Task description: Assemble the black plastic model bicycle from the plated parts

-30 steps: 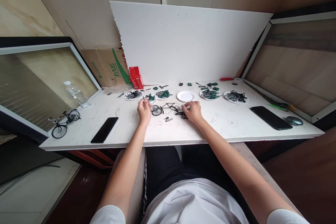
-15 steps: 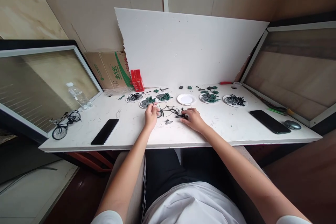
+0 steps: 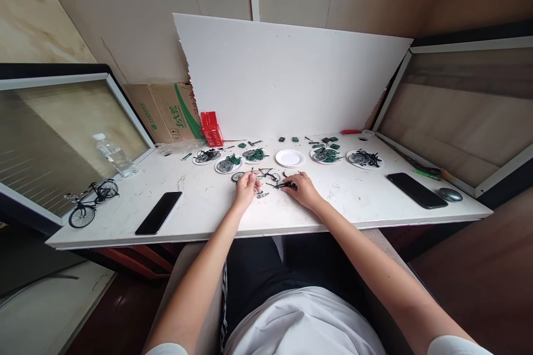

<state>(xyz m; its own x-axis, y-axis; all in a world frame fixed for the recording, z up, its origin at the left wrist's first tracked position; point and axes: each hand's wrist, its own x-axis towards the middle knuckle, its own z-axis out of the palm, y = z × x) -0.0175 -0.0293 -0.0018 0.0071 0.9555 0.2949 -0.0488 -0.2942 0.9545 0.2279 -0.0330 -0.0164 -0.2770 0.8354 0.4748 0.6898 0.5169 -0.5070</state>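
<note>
Bike frame (image 3: 267,173), small and black, lies on the white worktop (image 3: 208,216), in the middle, just past the gap between the two hands. Nearest the front edge on the left is a black phone (image 3: 159,213). A little toy bike (image 3: 94,199) stands near the left corner. On the right are another dark phone (image 3: 416,190) and a shiny gray mouse (image 3: 450,194) just beside it.

The left hand (image 3: 246,188) has its fingertips pinched together, but I can't tell what tiny thing, if any, is in them. The right hand (image 3: 302,188) has its thumb and fingers closed on some thin black parts (image 3: 287,184). A small silver part (image 3: 262,195) lies between the hands. A wheel (image 3: 237,176) peeks out just past the left hand.

Farther back is a bare white plate (image 3: 290,158). Two plates of black bits (image 3: 207,156) (image 3: 365,158) sit at the ends of the row, with three plates of green and gray bits (image 3: 229,163) (image 3: 255,155) (image 3: 325,155) between them. A water bottle (image 3: 114,155) leans back on the left. Behind the plates are loose green blocks (image 3: 295,139), a red box (image 3: 212,129), a brown carton (image 3: 166,113) and a big white board (image 3: 291,77).
</note>
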